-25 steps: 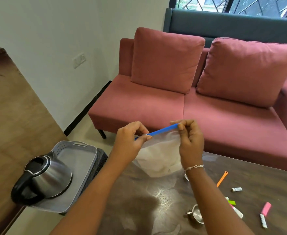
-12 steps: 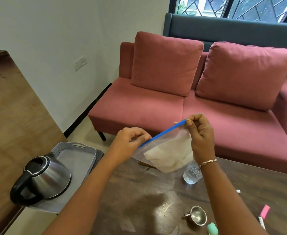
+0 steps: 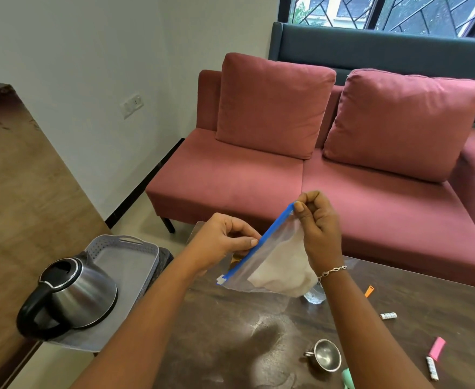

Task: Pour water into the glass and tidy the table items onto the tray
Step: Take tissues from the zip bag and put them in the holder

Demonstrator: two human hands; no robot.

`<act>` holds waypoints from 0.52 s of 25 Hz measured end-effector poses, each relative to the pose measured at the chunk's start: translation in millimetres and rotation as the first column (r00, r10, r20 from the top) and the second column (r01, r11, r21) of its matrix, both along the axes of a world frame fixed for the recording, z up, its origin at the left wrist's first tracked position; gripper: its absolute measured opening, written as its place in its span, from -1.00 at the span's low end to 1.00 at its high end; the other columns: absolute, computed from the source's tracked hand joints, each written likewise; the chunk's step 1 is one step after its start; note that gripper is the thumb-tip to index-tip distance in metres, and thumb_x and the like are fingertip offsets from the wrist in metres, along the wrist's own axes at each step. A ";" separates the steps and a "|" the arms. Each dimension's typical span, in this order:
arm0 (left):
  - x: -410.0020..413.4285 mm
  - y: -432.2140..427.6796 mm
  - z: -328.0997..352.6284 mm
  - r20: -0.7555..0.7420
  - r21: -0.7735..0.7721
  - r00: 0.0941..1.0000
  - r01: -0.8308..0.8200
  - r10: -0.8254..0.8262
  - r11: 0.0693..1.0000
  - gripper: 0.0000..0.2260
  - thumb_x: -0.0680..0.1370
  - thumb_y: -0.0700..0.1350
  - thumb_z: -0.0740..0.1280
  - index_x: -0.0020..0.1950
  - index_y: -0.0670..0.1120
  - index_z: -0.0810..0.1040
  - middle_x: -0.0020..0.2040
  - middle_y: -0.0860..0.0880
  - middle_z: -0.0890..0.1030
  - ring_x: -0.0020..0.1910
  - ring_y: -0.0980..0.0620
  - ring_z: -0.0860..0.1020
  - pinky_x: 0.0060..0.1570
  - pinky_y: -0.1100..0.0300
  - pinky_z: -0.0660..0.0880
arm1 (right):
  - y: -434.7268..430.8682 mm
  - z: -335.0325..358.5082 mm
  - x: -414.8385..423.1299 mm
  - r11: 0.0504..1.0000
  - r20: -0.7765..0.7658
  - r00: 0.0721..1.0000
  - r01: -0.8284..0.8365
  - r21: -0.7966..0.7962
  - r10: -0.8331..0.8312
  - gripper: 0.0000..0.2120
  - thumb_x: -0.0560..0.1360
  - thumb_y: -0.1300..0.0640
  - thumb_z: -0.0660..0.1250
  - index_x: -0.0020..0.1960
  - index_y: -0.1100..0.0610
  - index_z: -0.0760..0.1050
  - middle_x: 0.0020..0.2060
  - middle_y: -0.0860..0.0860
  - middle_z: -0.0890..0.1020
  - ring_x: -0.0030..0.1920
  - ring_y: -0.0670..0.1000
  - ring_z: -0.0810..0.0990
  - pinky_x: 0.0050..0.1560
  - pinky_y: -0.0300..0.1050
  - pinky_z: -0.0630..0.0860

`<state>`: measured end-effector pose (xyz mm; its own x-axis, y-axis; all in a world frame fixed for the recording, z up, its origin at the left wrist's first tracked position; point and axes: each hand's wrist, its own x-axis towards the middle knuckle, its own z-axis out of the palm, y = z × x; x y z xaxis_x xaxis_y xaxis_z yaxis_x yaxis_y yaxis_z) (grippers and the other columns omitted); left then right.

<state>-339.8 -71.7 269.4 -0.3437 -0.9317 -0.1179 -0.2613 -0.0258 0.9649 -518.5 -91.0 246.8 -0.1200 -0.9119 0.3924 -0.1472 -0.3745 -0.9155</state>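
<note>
I hold a clear zip bag (image 3: pixel 275 265) with a blue seal strip and something white inside, tilted above the dark table (image 3: pixel 230 332). My left hand (image 3: pixel 222 242) pinches the blue strip near its lower end. My right hand (image 3: pixel 317 223) pinches the strip's raised upper corner. A drinking glass (image 3: pixel 315 296) stands on the table, mostly hidden behind the bag and my right wrist. A steel kettle (image 3: pixel 71 296) with a black handle sits on the grey tray (image 3: pixel 129 259) at the left.
A small steel funnel (image 3: pixel 324 357) lies on the table near my right forearm. Markers lie at the right: orange (image 3: pixel 369 291), pink (image 3: pixel 437 348), a white one (image 3: pixel 388 315) and a green one (image 3: pixel 348 379). A red sofa (image 3: pixel 286 178) stands beyond the table.
The bag has tilted: my right hand rose with its corner while my left hand slid down the blue strip. The glass came into view.
</note>
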 end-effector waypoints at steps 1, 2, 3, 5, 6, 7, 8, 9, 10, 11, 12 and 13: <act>-0.3 -0.4 -1.3 0.010 -0.001 1.000 0.004 -0.004 1.000 -0.90 0.49 -0.33 0.33 -0.05 -0.29 0.62 -0.06 -0.34 0.63 -0.12 -0.16 0.58 0.02 -0.05 0.56 | 0.4 -0.6 1.5 1.000 -0.004 1.000 -0.003 -0.004 0.003 -0.88 0.46 0.15 0.19 -0.23 -0.02 0.36 -0.36 -0.11 0.45 -0.35 -0.25 0.41 -0.28 -0.40 0.37; -0.7 -1.1 -2.8 0.016 -0.002 1.000 0.007 -0.007 1.000 -0.90 0.48 -0.33 0.33 -0.06 -0.29 0.62 -0.10 -0.30 0.64 -0.14 -0.13 0.59 0.00 0.01 0.57 | 0.6 -1.1 3.4 1.000 -0.007 1.000 -0.004 -0.006 0.004 -0.88 0.46 0.16 0.18 -0.23 -0.02 0.36 -0.36 -0.11 0.45 -0.35 -0.24 0.41 -0.29 -0.41 0.36; -1.1 -1.5 -3.9 0.019 -0.005 1.000 0.011 -0.011 1.000 -0.91 0.48 -0.34 0.33 -0.07 -0.28 0.62 -0.15 -0.26 0.65 -0.17 -0.10 0.59 -0.04 0.09 0.58 | 1.0 -0.9 5.5 1.000 -0.012 1.000 -0.008 -0.009 0.008 -0.87 0.46 0.16 0.18 -0.23 -0.02 0.36 -0.36 -0.10 0.44 -0.35 -0.24 0.41 -0.29 -0.41 0.35; -2.1 -1.6 -5.9 0.040 -0.031 0.999 0.011 -0.010 0.999 -0.91 0.48 -0.35 0.33 -0.14 -0.23 0.63 -0.23 -0.15 0.64 -0.23 -0.02 0.59 -0.11 0.18 0.59 | 1.0 -0.6 8.7 1.000 -0.026 1.000 -0.018 -0.011 0.018 -0.87 0.46 0.17 0.19 -0.24 -0.02 0.36 -0.36 -0.10 0.44 -0.35 -0.23 0.40 -0.30 -0.40 0.36; -2.4 -1.9 -7.5 0.067 -0.050 0.998 -0.003 0.006 0.999 -0.90 0.48 -0.34 0.34 -0.17 -0.20 0.62 -0.26 -0.11 0.63 -0.26 0.00 0.58 -0.13 0.16 0.59 | 0.2 -1.0 8.8 1.000 -0.025 0.999 -0.026 -0.005 0.026 -0.86 0.46 0.17 0.20 -0.24 -0.03 0.37 -0.36 -0.10 0.45 -0.35 -0.23 0.41 -0.29 -0.40 0.37; -2.4 -2.0 -9.5 0.099 -0.068 0.994 -0.029 0.035 0.997 -0.88 0.48 -0.33 0.33 -0.21 -0.17 0.61 -0.28 -0.09 0.61 -0.28 0.00 0.57 -0.15 0.10 0.59 | -0.7 -1.8 7.6 0.999 -0.021 0.999 -0.034 0.009 0.034 -0.84 0.47 0.18 0.22 -0.24 -0.04 0.38 -0.35 -0.11 0.46 -0.34 -0.24 0.42 -0.27 -0.40 0.39; -2.2 -2.4 -12.0 0.133 -0.085 0.988 -0.066 0.077 0.994 -0.86 0.48 -0.31 0.33 -0.24 -0.14 0.58 -0.30 -0.09 0.60 -0.31 0.00 0.55 -0.17 0.05 0.58 | -1.8 -3.7 5.6 0.999 -0.025 0.999 -0.028 0.027 0.029 -0.84 0.47 0.18 0.25 -0.23 -0.06 0.40 -0.33 -0.11 0.48 -0.31 -0.24 0.45 -0.23 -0.38 0.42; -2.0 -3.0 -14.6 0.161 -0.104 0.979 -0.107 0.123 0.989 -0.84 0.48 -0.31 0.32 -0.28 -0.12 0.56 -0.32 -0.10 0.59 -0.33 -0.01 0.53 -0.19 0.01 0.58 | -1.9 -5.7 3.7 0.999 -0.045 0.999 0.001 0.042 0.001 -0.85 0.45 0.15 0.29 -0.21 -0.08 0.41 -0.29 -0.11 0.51 -0.26 -0.20 0.50 -0.17 -0.33 0.45; -2.2 -3.8 -17.3 0.181 -0.125 0.969 -0.148 0.169 0.981 -0.82 0.47 -0.32 0.31 -0.30 -0.11 0.53 -0.33 -0.12 0.58 -0.35 -0.02 0.51 -0.22 -0.01 0.57 | -0.8 -8.0 2.5 0.997 -0.076 0.996 0.058 0.050 -0.055 -0.87 0.43 0.11 0.32 -0.19 -0.10 0.41 -0.25 -0.10 0.53 -0.20 -0.11 0.54 -0.12 -0.26 0.49; -2.4 -4.8 -19.9 0.197 -0.147 0.957 -0.185 0.212 0.972 -0.81 0.46 -0.32 0.30 -0.32 -0.10 0.51 -0.33 -0.13 0.58 -0.37 -0.02 0.50 -0.25 -0.02 0.55 | 2.0 -9.4 2.7 0.991 -0.102 0.988 0.121 0.058 -0.115 -0.87 0.41 0.07 0.35 -0.19 -0.10 0.41 -0.24 -0.09 0.54 -0.19 -0.03 0.55 -0.12 -0.22 0.51; -3.3 -5.3 -21.8 0.213 -0.167 0.946 -0.211 0.244 0.963 -0.80 0.45 -0.31 0.29 -0.33 -0.09 0.50 -0.34 -0.12 0.57 -0.39 0.00 0.48 -0.29 0.00 0.53 | 5.7 -10.4 5.5 0.983 -0.121 0.980 0.168 0.080 -0.157 -0.84 0.39 0.06 0.39 -0.18 -0.07 0.40 -0.27 -0.07 0.54 -0.23 0.01 0.55 -0.17 -0.23 0.51; -4.5 -5.6 -23.7 0.226 -0.178 0.938 -0.226 0.263 0.958 -0.81 0.45 -0.31 0.29 -0.33 -0.09 0.49 -0.35 -0.11 0.56 -0.41 0.02 0.47 -0.32 0.06 0.51 | 9.8 -11.4 10.4 0.975 -0.141 0.976 0.185 0.122 -0.167 -0.80 0.38 0.06 0.43 -0.17 -0.02 0.39 -0.31 -0.06 0.53 -0.29 0.00 0.54 -0.24 -0.28 0.48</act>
<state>-344.3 -77.3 245.7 -0.0809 -0.9964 -0.0245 -0.4933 0.0187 0.8697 -508.1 -81.2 235.3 -0.2399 -0.9261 0.2912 -0.3197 -0.2079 -0.9244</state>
